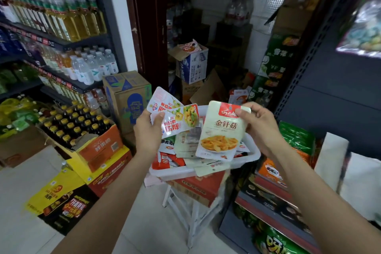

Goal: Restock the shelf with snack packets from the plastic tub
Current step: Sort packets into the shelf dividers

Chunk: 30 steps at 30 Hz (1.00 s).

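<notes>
A white plastic tub (254, 153) full of snack packets sits on a red carton atop a white stool, in the middle of the view. My left hand (148, 130) grips two white-and-red packets (179, 119) fanned out above the tub's left side. My right hand (260, 125) pinches the top edge of a pale packet (219, 134) with a red label and a picture of orange food, which hangs above the tub. The snack shelf (274, 198) stands to the right, holding green and orange bags.
Drink shelves (61, 43) line the left wall. Crates of dark bottles (76, 128) and stacked cartons (127, 97) stand on the floor at left. A doorway behind the tub opens on a storeroom with boxes (193, 64). White packages (350, 169) sit at right.
</notes>
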Each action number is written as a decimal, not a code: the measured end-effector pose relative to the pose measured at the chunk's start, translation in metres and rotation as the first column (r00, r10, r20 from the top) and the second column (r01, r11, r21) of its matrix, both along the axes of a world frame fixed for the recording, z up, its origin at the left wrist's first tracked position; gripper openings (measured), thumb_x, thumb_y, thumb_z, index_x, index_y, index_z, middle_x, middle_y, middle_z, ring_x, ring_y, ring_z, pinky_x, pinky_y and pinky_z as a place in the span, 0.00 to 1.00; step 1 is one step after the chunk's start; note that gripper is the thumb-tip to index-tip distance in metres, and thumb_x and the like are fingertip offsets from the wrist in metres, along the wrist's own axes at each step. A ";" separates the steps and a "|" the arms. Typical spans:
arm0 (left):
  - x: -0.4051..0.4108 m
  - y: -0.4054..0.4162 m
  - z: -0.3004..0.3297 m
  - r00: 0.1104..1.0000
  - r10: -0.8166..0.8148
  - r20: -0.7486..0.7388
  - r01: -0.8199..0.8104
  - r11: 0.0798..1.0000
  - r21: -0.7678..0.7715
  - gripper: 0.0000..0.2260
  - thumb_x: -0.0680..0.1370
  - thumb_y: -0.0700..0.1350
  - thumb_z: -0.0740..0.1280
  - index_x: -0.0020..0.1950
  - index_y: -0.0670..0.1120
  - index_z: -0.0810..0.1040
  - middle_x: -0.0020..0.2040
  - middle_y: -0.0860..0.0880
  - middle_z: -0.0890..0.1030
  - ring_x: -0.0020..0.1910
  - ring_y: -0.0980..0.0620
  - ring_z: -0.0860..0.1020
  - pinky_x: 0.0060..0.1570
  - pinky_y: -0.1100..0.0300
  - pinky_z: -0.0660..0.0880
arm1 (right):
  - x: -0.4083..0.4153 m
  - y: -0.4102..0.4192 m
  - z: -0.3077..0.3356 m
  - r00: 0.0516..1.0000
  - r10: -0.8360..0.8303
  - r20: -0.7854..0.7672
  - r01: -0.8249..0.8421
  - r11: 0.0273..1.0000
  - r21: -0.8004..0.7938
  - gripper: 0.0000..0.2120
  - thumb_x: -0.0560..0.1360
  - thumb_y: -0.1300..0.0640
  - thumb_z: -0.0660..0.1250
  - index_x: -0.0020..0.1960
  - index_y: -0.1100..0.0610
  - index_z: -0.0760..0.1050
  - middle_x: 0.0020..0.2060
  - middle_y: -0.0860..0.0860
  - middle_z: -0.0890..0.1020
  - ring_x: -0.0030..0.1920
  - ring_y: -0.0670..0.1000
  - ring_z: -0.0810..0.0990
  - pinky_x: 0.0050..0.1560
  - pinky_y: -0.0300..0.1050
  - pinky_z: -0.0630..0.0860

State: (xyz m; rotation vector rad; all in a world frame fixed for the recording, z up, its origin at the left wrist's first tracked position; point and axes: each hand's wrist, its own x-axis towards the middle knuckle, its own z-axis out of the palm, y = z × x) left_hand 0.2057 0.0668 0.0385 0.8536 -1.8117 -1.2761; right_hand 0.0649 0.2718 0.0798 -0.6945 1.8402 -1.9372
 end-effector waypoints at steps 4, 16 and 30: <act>-0.040 0.055 0.018 0.961 -0.277 0.005 0.277 0.960 -0.036 0.04 0.78 0.42 0.65 0.52 0.47 0.77 0.45 0.48 0.82 0.44 0.47 0.82 0.45 0.45 0.79 | -0.012 0.052 0.016 0.987 -0.148 -0.058 0.147 0.989 -0.027 0.05 0.76 0.61 0.66 0.41 0.57 0.72 0.32 0.48 0.83 0.34 0.46 0.82 0.33 0.39 0.77; -0.159 0.282 0.045 0.765 -0.619 0.175 0.642 0.714 -0.280 0.09 0.79 0.45 0.63 0.56 0.45 0.78 0.45 0.48 0.83 0.41 0.50 0.82 0.42 0.49 0.78 | -0.065 0.288 0.001 0.815 -0.524 -0.248 0.558 0.825 0.087 0.06 0.77 0.59 0.65 0.42 0.56 0.71 0.39 0.50 0.79 0.39 0.47 0.80 0.38 0.41 0.76; -0.216 0.483 -0.002 0.742 -0.589 0.319 0.670 0.641 -0.374 0.08 0.79 0.43 0.64 0.42 0.44 0.70 0.34 0.50 0.74 0.29 0.58 0.70 0.26 0.69 0.66 | -0.098 0.515 -0.064 0.828 -0.520 -0.210 0.558 0.802 0.212 0.10 0.78 0.65 0.63 0.43 0.53 0.76 0.40 0.47 0.81 0.43 0.49 0.80 0.45 0.47 0.78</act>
